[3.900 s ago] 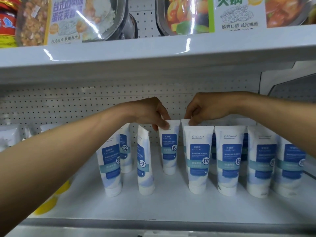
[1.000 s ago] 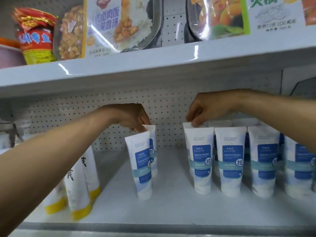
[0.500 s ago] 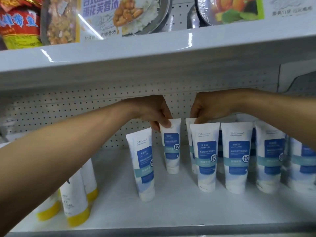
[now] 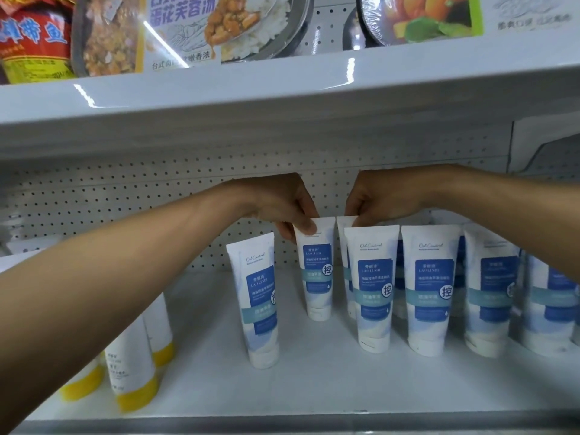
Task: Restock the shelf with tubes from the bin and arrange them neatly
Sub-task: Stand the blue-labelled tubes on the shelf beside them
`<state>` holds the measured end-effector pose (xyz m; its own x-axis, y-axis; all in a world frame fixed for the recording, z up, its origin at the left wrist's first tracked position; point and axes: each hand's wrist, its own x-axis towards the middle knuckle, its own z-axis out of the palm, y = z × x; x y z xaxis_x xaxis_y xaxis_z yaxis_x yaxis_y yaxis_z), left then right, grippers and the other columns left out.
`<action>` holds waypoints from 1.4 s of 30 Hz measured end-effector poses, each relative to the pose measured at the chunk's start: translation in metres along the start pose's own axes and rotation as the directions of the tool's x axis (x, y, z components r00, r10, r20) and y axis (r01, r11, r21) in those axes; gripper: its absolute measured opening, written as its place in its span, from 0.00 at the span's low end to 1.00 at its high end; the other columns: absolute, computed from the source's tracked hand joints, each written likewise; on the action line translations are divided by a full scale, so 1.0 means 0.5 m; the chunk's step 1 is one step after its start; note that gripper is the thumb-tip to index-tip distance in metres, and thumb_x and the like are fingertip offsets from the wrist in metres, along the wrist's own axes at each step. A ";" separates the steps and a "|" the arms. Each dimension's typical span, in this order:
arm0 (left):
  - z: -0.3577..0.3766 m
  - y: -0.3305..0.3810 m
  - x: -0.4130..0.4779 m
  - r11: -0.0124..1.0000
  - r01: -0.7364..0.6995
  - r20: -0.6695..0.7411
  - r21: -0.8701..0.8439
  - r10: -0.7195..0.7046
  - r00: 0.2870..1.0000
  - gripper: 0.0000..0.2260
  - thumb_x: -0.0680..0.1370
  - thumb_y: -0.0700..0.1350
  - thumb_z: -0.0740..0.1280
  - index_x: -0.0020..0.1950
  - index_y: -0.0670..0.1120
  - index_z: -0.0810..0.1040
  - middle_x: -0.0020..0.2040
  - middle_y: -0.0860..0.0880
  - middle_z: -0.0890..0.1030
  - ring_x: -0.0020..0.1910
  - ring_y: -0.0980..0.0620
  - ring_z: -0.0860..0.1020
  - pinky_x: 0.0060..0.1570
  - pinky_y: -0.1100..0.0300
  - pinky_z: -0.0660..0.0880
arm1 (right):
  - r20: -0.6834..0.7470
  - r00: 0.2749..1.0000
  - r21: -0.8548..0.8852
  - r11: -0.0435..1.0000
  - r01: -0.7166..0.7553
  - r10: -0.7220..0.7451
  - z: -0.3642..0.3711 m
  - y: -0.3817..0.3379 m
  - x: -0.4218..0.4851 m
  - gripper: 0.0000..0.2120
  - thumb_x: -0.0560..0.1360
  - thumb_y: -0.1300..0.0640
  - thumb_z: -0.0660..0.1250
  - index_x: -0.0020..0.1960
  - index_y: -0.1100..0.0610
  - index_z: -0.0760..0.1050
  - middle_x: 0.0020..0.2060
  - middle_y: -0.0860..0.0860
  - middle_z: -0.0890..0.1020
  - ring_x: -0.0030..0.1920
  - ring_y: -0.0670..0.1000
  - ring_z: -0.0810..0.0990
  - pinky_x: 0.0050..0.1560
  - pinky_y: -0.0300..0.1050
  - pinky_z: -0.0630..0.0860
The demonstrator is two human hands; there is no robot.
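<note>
**Left hand (image 4: pixel 279 200) and right hand (image 4: pixel 387 196) pinch tube tops on the shelf (image 4: pixel 314 387)**

Head view: the left hand pinches the top edge of a blue tube (image 4: pixel 317 271), which stands upright behind the front row. The right hand pinches the top of the next tube (image 4: pixel 343 222), just beside it and mostly hidden behind the front tube (image 4: pixel 373 290). A lone tube (image 4: pixel 259 296) stands apart to the left. Far left stand yellow-capped tubes (image 4: pixel 135 372).

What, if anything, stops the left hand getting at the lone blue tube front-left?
Probably nothing, so yes. The lone tube stands apart with bare shelf around it, just below and left of the left hand, nothing between. But that hand is pinching the top of the back tube and would have to let go.
</note>
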<state>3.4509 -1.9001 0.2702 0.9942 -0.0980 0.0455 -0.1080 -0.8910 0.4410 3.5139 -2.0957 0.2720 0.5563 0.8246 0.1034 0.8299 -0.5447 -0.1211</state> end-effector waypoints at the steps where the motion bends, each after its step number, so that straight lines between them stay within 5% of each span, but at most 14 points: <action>1: 0.000 0.000 0.000 1.000 0.007 0.003 0.005 -0.007 1.000 0.08 0.74 0.42 0.73 0.52 0.43 0.83 0.49 0.47 0.86 0.48 0.49 0.85 0.53 0.56 0.80 | 0.002 1.000 0.001 1.000 0.004 -0.004 0.000 0.000 -0.001 0.04 0.74 0.52 0.71 0.46 0.51 0.84 0.40 0.43 0.85 0.43 0.42 0.83 0.53 0.43 0.80; 6: -0.007 0.011 -0.023 0.998 -0.004 -0.036 0.060 0.006 0.999 0.11 0.75 0.46 0.71 0.58 0.48 0.82 0.51 0.51 0.85 0.49 0.52 0.84 0.52 0.57 0.81 | -0.069 0.998 0.068 0.997 0.021 -0.016 -0.014 0.002 -0.015 0.07 0.75 0.51 0.70 0.52 0.49 0.82 0.47 0.40 0.84 0.48 0.40 0.82 0.59 0.44 0.77; 11: -0.017 0.048 -0.120 0.995 0.023 -0.338 0.102 0.013 0.941 0.14 0.78 0.57 0.63 0.58 0.53 0.80 0.51 0.54 0.82 0.50 0.55 0.80 0.50 0.59 0.79 | -0.313 0.948 0.116 0.988 0.106 -0.065 -0.022 -0.025 -0.073 0.13 0.72 0.43 0.65 0.46 0.50 0.83 0.43 0.47 0.85 0.46 0.48 0.83 0.55 0.53 0.79; 14: 0.004 0.057 -0.184 0.948 0.181 -0.408 0.261 -0.062 0.911 0.25 0.75 0.68 0.56 0.59 0.53 0.77 0.55 0.56 0.78 0.52 0.53 0.77 0.52 0.55 0.74 | -0.248 0.965 0.091 0.990 0.105 -0.080 -0.011 -0.047 -0.108 0.22 0.67 0.34 0.63 0.45 0.51 0.82 0.41 0.46 0.85 0.44 0.47 0.83 0.52 0.50 0.80; 17: 0.032 0.053 -0.230 0.844 0.349 -0.351 0.407 -0.208 0.913 0.29 0.70 0.73 0.56 0.56 0.52 0.76 0.52 0.54 0.79 0.48 0.52 0.78 0.49 0.55 0.75 | -0.125 0.990 0.023 0.998 0.061 -0.058 0.005 -0.058 -0.123 0.21 0.68 0.36 0.65 0.54 0.48 0.81 0.46 0.39 0.84 0.46 0.39 0.81 0.51 0.39 0.79; 20: 0.045 0.037 -0.242 0.873 0.377 -0.264 0.308 -0.302 0.916 0.20 0.69 0.66 0.68 0.47 0.49 0.78 0.41 0.51 0.84 0.37 0.52 0.83 0.39 0.55 0.81 | -0.081 0.997 0.009 1.000 0.017 -0.017 0.019 -0.058 -0.123 0.15 0.71 0.41 0.69 0.54 0.46 0.80 0.46 0.38 0.83 0.46 0.40 0.82 0.52 0.42 0.80; 23: 0.057 0.017 -0.226 0.941 0.290 -0.300 0.174 -0.230 0.926 0.10 0.71 0.53 0.75 0.43 0.48 0.80 0.38 0.52 0.84 0.29 0.57 0.81 0.29 0.64 0.76 | -0.085 0.996 0.000 1.000 0.007 -0.007 0.030 -0.056 -0.117 0.08 0.73 0.47 0.71 0.50 0.48 0.80 0.44 0.40 0.84 0.46 0.42 0.83 0.53 0.49 0.80; 30: 0.094 0.009 -0.170 0.990 0.024 -0.338 -0.138 -0.070 0.939 0.03 0.73 0.43 0.74 0.44 0.46 0.82 0.41 0.48 0.85 0.39 0.52 0.84 0.39 0.60 0.82 | -0.101 0.995 0.030 1.000 0.009 -0.006 0.034 -0.057 -0.119 0.05 0.74 0.50 0.71 0.47 0.51 0.81 0.42 0.43 0.85 0.43 0.45 0.83 0.51 0.53 0.81; 35: 0.108 0.017 -0.143 0.980 -0.063 -0.339 -0.188 -0.004 0.941 0.05 0.73 0.41 0.73 0.48 0.43 0.82 0.45 0.44 0.85 0.43 0.47 0.84 0.42 0.56 0.83 | -0.119 0.993 0.031 0.999 0.008 -0.004 0.037 -0.053 -0.117 0.06 0.74 0.50 0.71 0.47 0.51 0.81 0.42 0.44 0.85 0.43 0.45 0.83 0.51 0.53 0.81; 42: 0.122 0.014 -0.138 0.955 -0.108 -0.357 -0.275 0.003 0.934 0.06 0.73 0.40 0.74 0.46 0.47 0.80 0.42 0.47 0.84 0.38 0.54 0.83 0.37 0.62 0.81 | -0.119 0.993 0.049 0.999 -0.021 0.026 0.044 -0.060 -0.126 0.07 0.74 0.47 0.70 0.50 0.48 0.78 0.45 0.42 0.84 0.43 0.41 0.82 0.49 0.44 0.80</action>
<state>3.3815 -1.9265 0.2154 0.9293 0.0644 0.3636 -0.2097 -0.7185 0.6632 3.4531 -2.1279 0.2472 0.5792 0.7857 0.2171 0.8150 -0.5536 -0.1712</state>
